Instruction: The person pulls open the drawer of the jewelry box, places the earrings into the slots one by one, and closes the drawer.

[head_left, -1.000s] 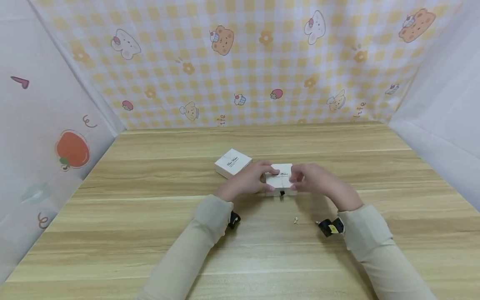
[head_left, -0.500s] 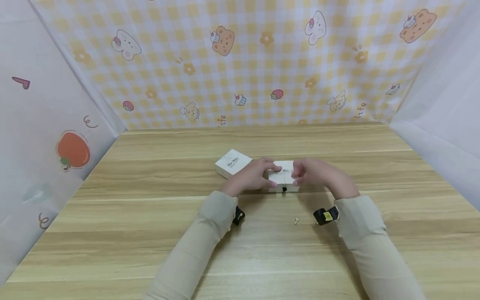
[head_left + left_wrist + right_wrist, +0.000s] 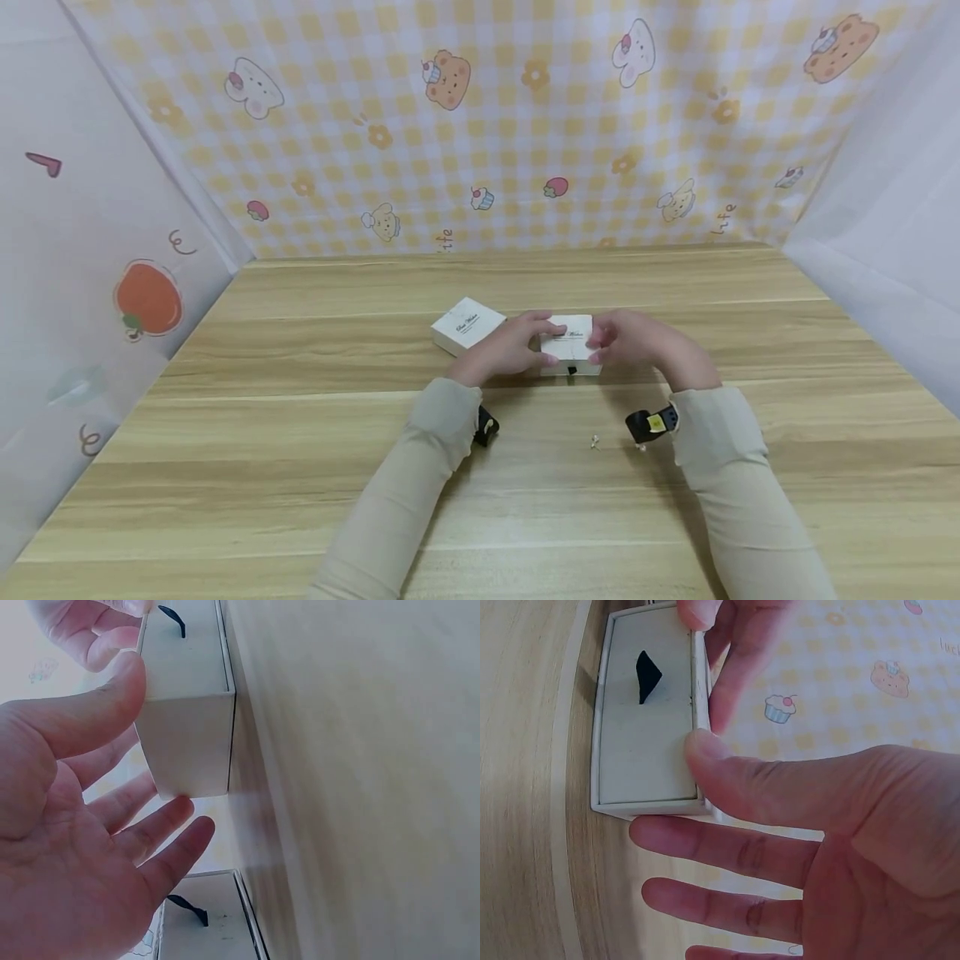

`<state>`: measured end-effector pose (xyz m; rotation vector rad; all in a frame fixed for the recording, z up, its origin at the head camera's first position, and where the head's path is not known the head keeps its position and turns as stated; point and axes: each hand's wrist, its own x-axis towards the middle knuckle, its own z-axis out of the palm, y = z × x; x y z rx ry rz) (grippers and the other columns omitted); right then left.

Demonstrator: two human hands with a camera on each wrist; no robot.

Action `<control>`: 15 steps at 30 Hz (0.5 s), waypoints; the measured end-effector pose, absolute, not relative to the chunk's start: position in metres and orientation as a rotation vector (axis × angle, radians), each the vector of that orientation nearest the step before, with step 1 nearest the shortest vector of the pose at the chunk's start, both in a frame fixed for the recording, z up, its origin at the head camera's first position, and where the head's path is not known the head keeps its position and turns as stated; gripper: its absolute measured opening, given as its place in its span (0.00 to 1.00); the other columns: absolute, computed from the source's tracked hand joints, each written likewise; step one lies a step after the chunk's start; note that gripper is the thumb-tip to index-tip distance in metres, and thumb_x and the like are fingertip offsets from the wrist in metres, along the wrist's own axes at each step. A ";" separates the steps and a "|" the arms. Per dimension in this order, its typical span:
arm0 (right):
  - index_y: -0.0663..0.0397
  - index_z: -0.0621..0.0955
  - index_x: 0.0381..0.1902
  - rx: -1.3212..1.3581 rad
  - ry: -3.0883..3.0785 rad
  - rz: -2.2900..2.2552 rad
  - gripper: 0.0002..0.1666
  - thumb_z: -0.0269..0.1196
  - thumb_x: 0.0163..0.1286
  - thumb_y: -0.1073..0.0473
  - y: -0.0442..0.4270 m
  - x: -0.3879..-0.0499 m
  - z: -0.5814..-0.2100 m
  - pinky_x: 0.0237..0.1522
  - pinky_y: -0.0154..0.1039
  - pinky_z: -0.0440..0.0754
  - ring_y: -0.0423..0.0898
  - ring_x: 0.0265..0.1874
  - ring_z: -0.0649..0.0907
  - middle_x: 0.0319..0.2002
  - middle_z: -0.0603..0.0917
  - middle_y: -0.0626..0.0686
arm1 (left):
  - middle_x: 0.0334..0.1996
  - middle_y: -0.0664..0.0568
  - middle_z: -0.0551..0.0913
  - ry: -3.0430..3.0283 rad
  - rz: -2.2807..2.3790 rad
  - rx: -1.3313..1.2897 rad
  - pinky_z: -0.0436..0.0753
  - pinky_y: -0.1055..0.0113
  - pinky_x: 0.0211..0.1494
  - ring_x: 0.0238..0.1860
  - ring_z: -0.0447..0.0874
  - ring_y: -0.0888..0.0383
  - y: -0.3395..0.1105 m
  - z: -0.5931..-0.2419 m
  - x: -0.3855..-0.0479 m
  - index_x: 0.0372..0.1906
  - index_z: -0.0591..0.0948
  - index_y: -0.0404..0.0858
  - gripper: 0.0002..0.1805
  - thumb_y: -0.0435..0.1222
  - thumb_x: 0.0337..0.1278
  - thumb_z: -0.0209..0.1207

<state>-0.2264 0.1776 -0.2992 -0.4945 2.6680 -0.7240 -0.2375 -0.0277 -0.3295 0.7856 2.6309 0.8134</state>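
A small white drawer-style gift box (image 3: pixel 570 340) lies on the table between both hands, its lettered top up. Its drawer front, flush with the sleeve, carries a black ribbon tab (image 3: pixel 647 677). My left hand (image 3: pixel 513 343) holds the box's left side, thumb (image 3: pixel 124 682) at the upper front edge and index finger on top. From the right side my right hand (image 3: pixel 637 342) grips it, thumb (image 3: pixel 724 769) on the front corner; its lower fingers are spread in the right wrist view. Part of the lettering is hidden by the left fingers.
A second white box (image 3: pixel 468 323) with similar lettering sits to the left, turned at an angle. Nearer on the wooden table (image 3: pixel 540 517) lies a tiny shiny piece (image 3: pixel 595 442), like an earring. Another tiny piece (image 3: pixel 641 448) shows beside the right wrist's black band (image 3: pixel 647 425).
The box between my hands has slid slightly away and to the right, with both hands moving along with it. A tiny piece near the right wrist now shows more clearly. The second box stays put.
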 end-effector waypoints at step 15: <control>0.58 0.74 0.30 -0.517 2.711 -0.731 0.08 0.64 0.60 0.62 0.178 -0.229 -0.301 0.37 0.40 0.69 0.50 0.35 0.75 0.38 0.82 0.58 | 0.73 0.53 0.52 2.655 0.792 0.736 0.53 0.57 0.72 0.73 0.50 0.53 -0.024 -0.328 -0.239 0.66 0.67 0.50 0.29 0.42 0.60 0.58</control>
